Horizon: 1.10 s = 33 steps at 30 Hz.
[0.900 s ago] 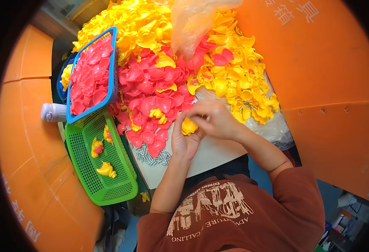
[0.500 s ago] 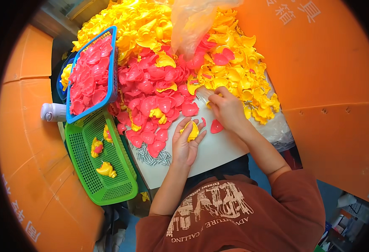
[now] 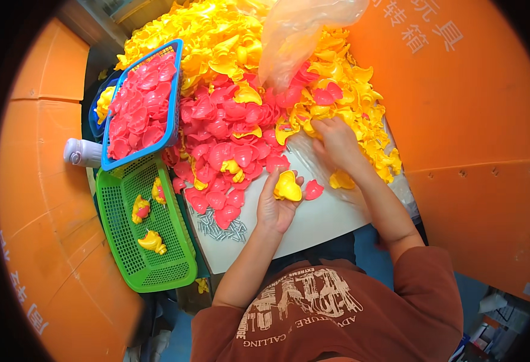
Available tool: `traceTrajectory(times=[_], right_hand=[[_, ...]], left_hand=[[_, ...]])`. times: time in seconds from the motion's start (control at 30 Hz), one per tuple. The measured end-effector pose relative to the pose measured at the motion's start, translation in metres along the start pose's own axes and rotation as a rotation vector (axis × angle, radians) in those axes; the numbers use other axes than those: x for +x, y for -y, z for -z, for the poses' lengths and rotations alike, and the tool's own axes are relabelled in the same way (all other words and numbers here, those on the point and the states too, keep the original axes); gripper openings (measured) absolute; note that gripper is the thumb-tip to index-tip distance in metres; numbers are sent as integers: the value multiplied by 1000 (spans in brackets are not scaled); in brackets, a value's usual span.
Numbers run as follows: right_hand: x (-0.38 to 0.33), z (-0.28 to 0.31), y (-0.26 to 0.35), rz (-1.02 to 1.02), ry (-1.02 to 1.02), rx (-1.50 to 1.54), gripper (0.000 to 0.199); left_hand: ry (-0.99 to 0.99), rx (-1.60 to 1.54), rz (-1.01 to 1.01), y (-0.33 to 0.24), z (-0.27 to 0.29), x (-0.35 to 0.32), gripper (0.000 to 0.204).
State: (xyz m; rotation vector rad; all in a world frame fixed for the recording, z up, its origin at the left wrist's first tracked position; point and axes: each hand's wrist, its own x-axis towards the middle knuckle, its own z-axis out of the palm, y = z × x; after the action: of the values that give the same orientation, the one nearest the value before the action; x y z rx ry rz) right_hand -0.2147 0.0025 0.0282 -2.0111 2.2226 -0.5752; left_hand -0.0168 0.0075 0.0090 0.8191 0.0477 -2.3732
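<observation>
Two hands at the white desk [image 3: 313,223]: left hand [image 3: 277,202] cups a yellow plastic shell [image 3: 288,186]; right hand [image 3: 336,140], having moved away, apparently grasps pieces in the yellow plastic heap [image 3: 361,114].

yellow plastic shell [image 3: 288,186], cupped in palm

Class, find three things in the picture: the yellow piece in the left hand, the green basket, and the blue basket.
yellow piece [image 3: 288,186], head view, middle of its shell
green basket [image 3: 122,241], head view, bare mesh floor
blue basket [image 3: 135,160], head view, near rim
</observation>
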Motion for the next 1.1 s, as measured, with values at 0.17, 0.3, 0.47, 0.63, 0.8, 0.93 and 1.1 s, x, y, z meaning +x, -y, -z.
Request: traceTrajectory(times=[0.17, 0.3, 0.47, 0.63, 0.8, 0.93, 1.1], right_hand=[[7, 8, -11, -107, 57, 171, 26], [2, 18, -18, -212, 81, 457, 29], [-2, 21, -14, -220, -128, 430, 26], [-24, 31, 55, 245, -322, 389, 19], [-26, -3, 98, 479, -251, 346, 28], [-16, -4, 135, 585, -288, 491, 41], [-15, 6, 163, 663, -202, 568, 45]], left_hand=[[-10, 88, -90, 0, -4, 1, 20], [-49, 209, -125, 4, -6, 8, 25], [-27, 273, -153, 10, -12, 12, 29], [70, 10, -87, 0, -35, 4, 27], [295, -185, -93, -21, -7, 3, 31], [180, 96, -415, -26, 62, 25, 37], [-156, -67, -510, -81, 2, -70, 21]])
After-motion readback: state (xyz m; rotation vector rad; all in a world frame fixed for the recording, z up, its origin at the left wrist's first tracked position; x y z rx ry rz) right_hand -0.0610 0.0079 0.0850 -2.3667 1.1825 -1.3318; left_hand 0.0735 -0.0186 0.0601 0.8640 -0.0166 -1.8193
